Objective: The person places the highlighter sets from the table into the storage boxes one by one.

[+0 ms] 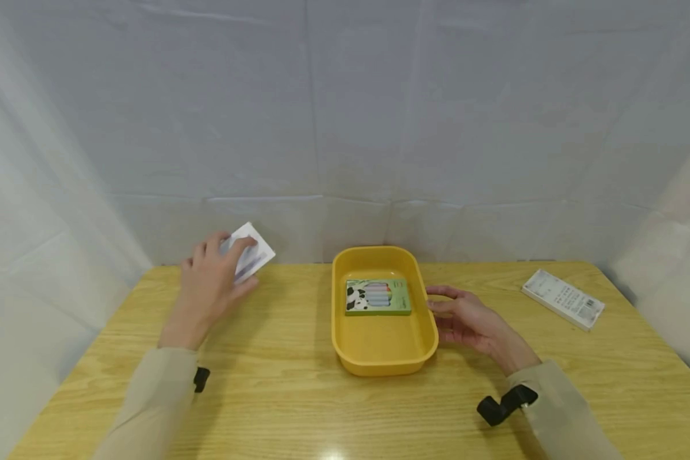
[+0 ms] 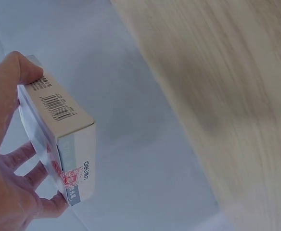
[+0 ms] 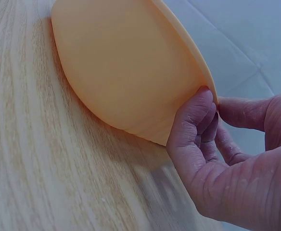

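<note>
White box (image 1: 260, 255) is held off the wooden table (image 1: 299, 402) at far left, well left of the yellow tray (image 1: 379, 342), clamped between thumb and fingers of the left hand (image 1: 207, 281), its lettered end exposed beyond the grip. Box is tilted, one corner turned up in the head view; in the left wrist view, the long axis seems to run along the barcoded side, from the thumb down and right to that end. Bent fingers of the right hand (image 1: 471, 321) are set against the tray's outer wall by the rim; whether the rim is pinched cannot be told.
</note>
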Demonstrator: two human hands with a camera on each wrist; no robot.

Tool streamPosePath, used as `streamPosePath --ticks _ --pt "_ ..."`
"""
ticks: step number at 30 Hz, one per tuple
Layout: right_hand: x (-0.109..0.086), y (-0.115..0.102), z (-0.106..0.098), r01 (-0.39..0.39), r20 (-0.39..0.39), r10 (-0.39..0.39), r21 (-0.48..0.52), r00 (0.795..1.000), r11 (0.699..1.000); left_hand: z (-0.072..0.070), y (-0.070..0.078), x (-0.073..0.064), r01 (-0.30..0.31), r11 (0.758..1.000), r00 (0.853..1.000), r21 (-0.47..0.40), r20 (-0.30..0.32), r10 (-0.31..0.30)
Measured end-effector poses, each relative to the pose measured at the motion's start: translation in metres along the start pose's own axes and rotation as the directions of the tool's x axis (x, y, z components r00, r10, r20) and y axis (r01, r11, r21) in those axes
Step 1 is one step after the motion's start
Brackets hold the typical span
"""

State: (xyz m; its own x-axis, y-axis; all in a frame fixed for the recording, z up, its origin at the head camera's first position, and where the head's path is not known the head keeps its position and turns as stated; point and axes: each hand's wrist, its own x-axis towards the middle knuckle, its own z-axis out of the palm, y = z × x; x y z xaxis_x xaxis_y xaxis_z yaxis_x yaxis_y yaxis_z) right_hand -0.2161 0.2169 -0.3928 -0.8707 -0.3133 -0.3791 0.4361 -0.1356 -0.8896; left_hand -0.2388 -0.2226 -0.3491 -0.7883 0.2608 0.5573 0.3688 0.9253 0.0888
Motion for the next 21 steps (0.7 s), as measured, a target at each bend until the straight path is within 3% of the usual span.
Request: streamPosePath --ticks 21 --pt "0.000 0.000 0.000 -0.003 -0.002 0.003 -0.015 1.000 1.000 -0.006 0.045 0.009 -0.095 0.993 0.995 -0.077 -0.001 0.095"
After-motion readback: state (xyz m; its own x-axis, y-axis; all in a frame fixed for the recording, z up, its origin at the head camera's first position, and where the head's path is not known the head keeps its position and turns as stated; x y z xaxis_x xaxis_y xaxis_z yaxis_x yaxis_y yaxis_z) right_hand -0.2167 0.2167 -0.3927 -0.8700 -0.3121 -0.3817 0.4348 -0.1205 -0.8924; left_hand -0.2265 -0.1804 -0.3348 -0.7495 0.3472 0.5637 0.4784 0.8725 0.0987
